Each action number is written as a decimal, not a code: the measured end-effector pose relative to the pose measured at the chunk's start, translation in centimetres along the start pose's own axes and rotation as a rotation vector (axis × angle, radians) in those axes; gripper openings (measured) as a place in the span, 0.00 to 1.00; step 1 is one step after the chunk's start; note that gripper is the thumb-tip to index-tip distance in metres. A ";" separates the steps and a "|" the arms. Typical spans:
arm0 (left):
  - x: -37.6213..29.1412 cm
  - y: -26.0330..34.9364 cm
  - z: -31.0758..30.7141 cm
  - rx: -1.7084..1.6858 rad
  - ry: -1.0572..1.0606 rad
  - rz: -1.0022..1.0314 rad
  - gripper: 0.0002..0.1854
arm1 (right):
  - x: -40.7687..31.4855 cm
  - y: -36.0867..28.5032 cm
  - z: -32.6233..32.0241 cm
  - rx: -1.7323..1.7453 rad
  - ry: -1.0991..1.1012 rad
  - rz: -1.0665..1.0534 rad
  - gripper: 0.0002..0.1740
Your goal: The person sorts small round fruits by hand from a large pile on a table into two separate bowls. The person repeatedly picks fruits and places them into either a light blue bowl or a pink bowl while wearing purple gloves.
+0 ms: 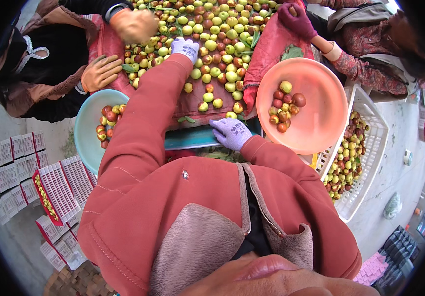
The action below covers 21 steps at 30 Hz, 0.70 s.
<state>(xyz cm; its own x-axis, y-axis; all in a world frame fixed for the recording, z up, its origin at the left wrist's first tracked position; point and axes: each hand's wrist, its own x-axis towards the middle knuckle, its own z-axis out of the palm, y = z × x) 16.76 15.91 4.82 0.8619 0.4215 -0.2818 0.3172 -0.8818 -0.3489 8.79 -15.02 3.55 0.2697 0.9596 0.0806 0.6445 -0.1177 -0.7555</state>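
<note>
Green-and-red jujubes (pixel 231 77) cover a red mesh sheet (pixel 194 101) in front of me. My left hand (pixel 185 49), in a lilac glove, reaches far into the fruit, back upward; its fingertips are hidden, so whether it grips a jujube cannot be told. My right hand (pixel 233 133), gloved alike, rests at the near edge of the sheet, above a teal tray edge (pixel 190 138). Its fingers are slightly apart and no fruit shows in them. Several loose jujubes (pixel 208 97) lie between my hands.
A blue basin (pixel 86 122) on the left and an orange basin (pixel 319 111) on the right hold jujubes. Beside the latter, a white plastic crate (pixel 373 148) contains more. Co-workers' gloved hands (pixel 101 73) (pixel 297 22) work at both sides. Stacked cartons (pixel 58 190) stand lower left.
</note>
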 end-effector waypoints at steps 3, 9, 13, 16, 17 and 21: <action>-2.9 1.2 1.6 -0.116 0.004 0.089 0.12 | 0.0 0.1 0.0 0.021 0.012 0.005 0.17; -12.4 7.5 3.1 -0.198 0.037 0.053 0.19 | 0.0 0.3 -0.4 0.011 0.228 -0.059 0.18; -16.6 6.9 3.9 -0.544 -0.021 0.217 0.25 | 0.3 1.2 -0.7 -0.181 0.329 0.000 0.29; -15.3 5.3 3.5 -0.775 -0.043 0.203 0.24 | 0.2 1.7 -0.3 -0.223 0.278 0.209 0.36; -14.6 4.8 3.3 -0.793 0.118 0.175 0.23 | 0.2 1.8 -0.1 -0.199 0.275 0.194 0.36; -9.4 5.1 1.2 -0.910 0.377 0.295 0.20 | -0.1 1.8 0.2 -0.037 0.022 0.212 0.25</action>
<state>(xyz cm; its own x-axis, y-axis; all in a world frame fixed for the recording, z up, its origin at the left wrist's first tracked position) 9.83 7.71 4.66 0.9726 0.2067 0.1068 0.1171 -0.8315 0.5430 9.79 -15.25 2.07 0.4169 0.9068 -0.0629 0.5974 -0.3255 -0.7329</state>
